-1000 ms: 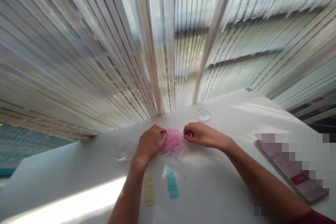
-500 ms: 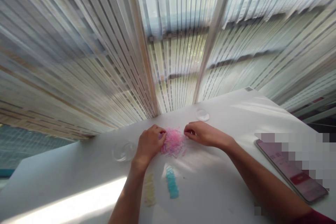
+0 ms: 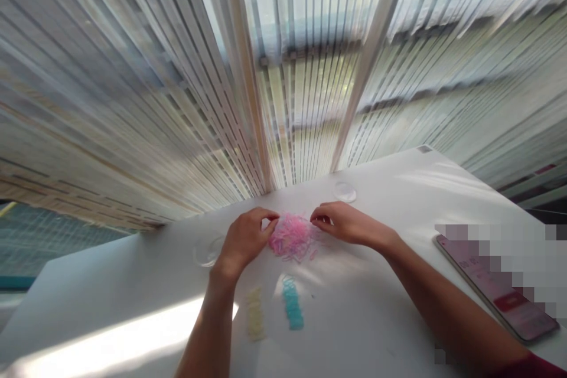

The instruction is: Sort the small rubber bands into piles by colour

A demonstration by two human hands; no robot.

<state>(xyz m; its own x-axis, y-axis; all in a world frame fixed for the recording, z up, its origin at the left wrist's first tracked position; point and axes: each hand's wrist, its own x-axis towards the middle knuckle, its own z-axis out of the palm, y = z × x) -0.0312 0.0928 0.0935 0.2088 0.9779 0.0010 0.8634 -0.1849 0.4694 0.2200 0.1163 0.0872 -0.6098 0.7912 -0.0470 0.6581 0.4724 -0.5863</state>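
A loose pile of small, thin pink and pale purple pieces, perhaps little bands, lies on the white table. My left hand is at its upper left edge, thumb and forefinger tips pinched together. On the opposite side my right hand also pinches, its fingertips right by the pile's edge. What either pinch holds, if anything, is too small to make out. Closer to me lie a teal strip of small pieces in a row and a pale yellow strip beside it.
A clear round dish rests beyond my right hand. Another clear dish is partly hidden behind my left hand. A phone lies at the right. String curtains hang along the table's far edge.
My left hand has shifted slightly left and up relative to the pile, with a wider gap showing behind its pinch. The right hand stays nearly in place. The whole view has shifted a little.
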